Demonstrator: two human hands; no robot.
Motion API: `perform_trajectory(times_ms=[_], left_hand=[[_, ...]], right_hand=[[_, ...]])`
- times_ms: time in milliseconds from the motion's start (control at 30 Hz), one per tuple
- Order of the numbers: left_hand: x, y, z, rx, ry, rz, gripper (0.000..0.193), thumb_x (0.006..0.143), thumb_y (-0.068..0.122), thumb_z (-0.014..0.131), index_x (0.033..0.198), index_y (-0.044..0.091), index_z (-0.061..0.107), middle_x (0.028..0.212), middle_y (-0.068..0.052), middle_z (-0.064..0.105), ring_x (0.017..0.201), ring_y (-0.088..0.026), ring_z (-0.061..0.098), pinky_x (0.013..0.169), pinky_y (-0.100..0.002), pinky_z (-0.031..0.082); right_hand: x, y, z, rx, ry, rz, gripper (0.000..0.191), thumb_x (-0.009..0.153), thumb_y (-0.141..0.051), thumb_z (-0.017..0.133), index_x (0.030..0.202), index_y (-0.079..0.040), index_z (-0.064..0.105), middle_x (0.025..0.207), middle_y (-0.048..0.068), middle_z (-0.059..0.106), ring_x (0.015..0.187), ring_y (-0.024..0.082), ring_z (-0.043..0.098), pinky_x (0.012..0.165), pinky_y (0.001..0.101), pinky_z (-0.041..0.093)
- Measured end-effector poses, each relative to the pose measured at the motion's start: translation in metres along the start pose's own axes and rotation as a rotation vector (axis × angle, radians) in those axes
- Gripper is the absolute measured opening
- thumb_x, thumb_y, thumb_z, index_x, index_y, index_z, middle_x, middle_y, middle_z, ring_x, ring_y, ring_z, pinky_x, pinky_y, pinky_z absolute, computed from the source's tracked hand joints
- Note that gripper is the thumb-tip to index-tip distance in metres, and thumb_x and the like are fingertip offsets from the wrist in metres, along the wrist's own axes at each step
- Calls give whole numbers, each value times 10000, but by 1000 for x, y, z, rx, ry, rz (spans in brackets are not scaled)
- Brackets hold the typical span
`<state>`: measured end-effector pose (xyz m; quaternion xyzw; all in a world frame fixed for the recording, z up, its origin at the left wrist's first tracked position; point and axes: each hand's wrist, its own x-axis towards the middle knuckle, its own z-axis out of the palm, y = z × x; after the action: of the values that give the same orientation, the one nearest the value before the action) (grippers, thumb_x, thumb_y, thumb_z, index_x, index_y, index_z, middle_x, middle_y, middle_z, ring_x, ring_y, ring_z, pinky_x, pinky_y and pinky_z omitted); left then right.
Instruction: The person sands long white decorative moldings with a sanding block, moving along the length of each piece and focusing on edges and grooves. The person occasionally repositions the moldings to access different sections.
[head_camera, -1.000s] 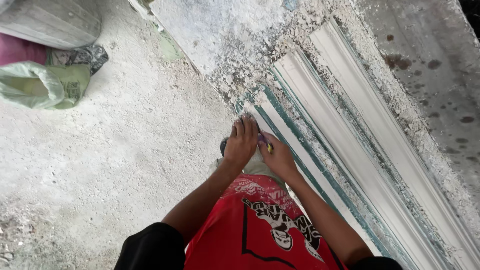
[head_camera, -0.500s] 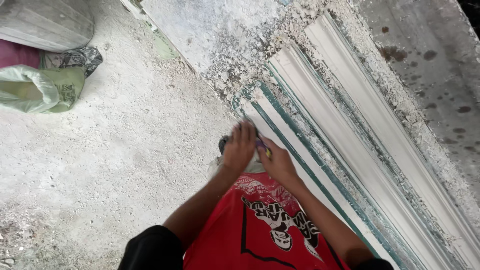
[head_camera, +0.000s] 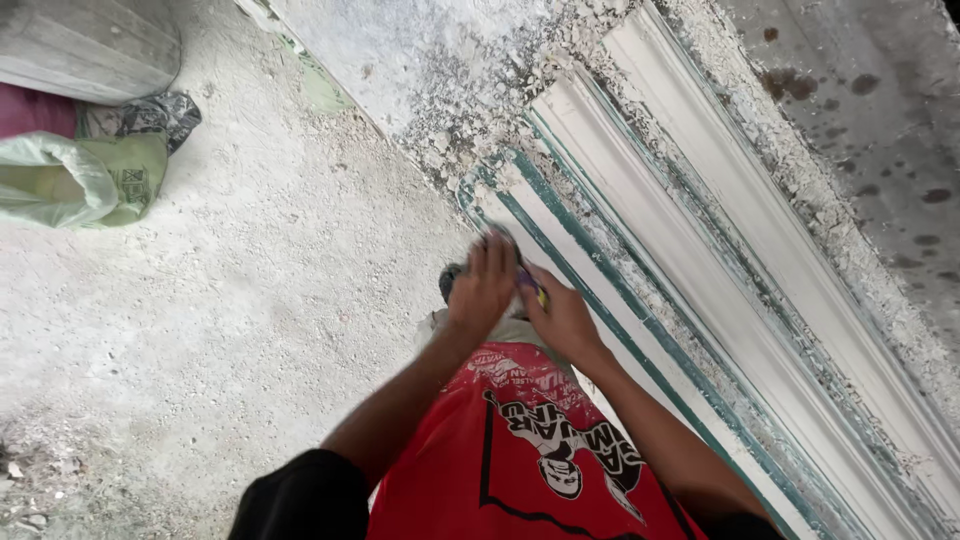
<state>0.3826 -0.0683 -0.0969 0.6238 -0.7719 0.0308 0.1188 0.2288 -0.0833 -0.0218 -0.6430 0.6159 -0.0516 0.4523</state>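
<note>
Hands first: our left hand (head_camera: 482, 283) and right hand (head_camera: 560, 318) are pressed together in front of us, above the near end of the mould (head_camera: 640, 330). Between the fingers we see a small object (head_camera: 532, 287) with purple and yellow on it; both hands seem closed around it, but it is too hidden and blurred for us to say what it is or which hand really grips it.

Below and beside our hands lies the long white plaster moulding (head_camera: 760, 250), running diagonally from the upper middle to the lower right. It is ridged lengthwise, with stepped profiles, and sits in a mould whose teal-green edges show as thin stripes along the white. Crumbs of broken plaster (head_camera: 480, 110) lie thick along its upper end and along its far side.

Our red shirt (head_camera: 530, 450) with a black and white print hangs over our lap, and a dark shoe (head_camera: 450, 280) shows just behind the left hand.

At the far left, well apart from us, a pale green plastic bag (head_camera: 75, 180) with a small dark printed label lies on the dusty floor (head_camera: 230, 290), touching a crumpled grey patterned cloth (head_camera: 145, 115) and something pink (head_camera: 35, 110). A grey sack (head_camera: 90, 45) lies just above them.
</note>
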Motion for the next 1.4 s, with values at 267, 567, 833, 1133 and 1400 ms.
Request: perform_trajectory(times_ms=[267,567,833,1133,1400], left_hand=[[-8,11,-5,-30,36,58,454,917,85,701,1320,-96,597,1310,-313,605,1089,-394,665,848,-404,647],[6,-15,-13,-177,51,-52,507,821,76,704,1296,-65,596,1321,-284,620,1149,-418,674,901,-431,630],[8,-27,-13,-163,84,-64,513,842,73,687,1333,-52,608,1346,-275,628,1172,-423,662,954,-429,614],[14,-22,-20,-211,16,-76,526,843,72,706,1343,-49,595,1377,-256,594,1211,-418,627,985,-425,585],[23,-28,-26,-221,25,-112,512,839,60,699,1329,-54,600,1367,-247,609,1215,-415,625,956,-418,591]], right_hand=[[-10,14,5,70,35,-52,482,990,-286,607,1437,-111,573,1069,225,754,863,313,754,791,387,576],[5,-11,6,101,37,-31,459,958,-283,617,1386,-120,600,822,196,736,583,310,714,613,398,545],[21,-13,20,112,140,-168,439,966,-298,642,1343,-73,629,906,248,735,753,378,742,678,410,572],[22,-7,16,111,145,-176,438,977,-293,644,1364,-88,622,1021,243,738,886,400,729,755,414,570],[29,-14,18,121,119,-93,433,966,-304,638,1348,-101,632,1030,239,742,905,400,732,772,419,573]])
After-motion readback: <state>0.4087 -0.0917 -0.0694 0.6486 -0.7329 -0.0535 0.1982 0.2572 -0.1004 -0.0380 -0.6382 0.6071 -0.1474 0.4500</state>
